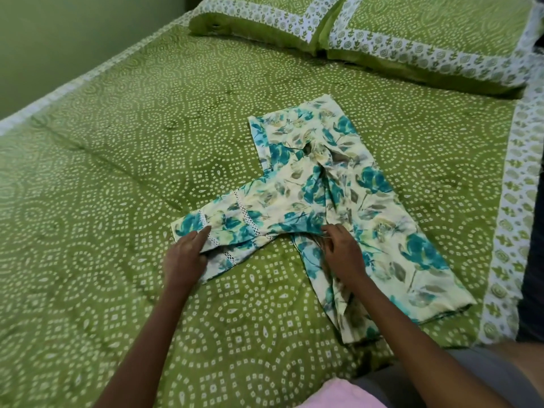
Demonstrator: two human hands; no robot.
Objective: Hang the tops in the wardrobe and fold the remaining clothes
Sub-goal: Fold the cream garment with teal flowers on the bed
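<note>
Leftmost, a pale green wall (73,39) is running along the far side of the bed (117,172), whose green dotted bedspread is lying under everything else. Next, the left hand (184,257) is resting on the lace-trimmed leg end of the floral trousers (338,201), its fingers lying nearly straight over the cloth while the thumb is tucking under the edge, so it is pinching the fabric lightly. Those cream trousers with teal flowers are lying on the middle of the bed, one leg folded across toward the left, the other stretching toward the near right edge. Further right, the right hand (343,251) is curling its fingertips onto the fold where the legs meet, gripping the cloth there. Beyond, two matching green pillows (382,33) are sitting at the head of the bed, well apart from the trousers. Nearest the camera, a pink cloth (338,396) is showing at the bottom edge, beside grey fabric (485,375).
</note>
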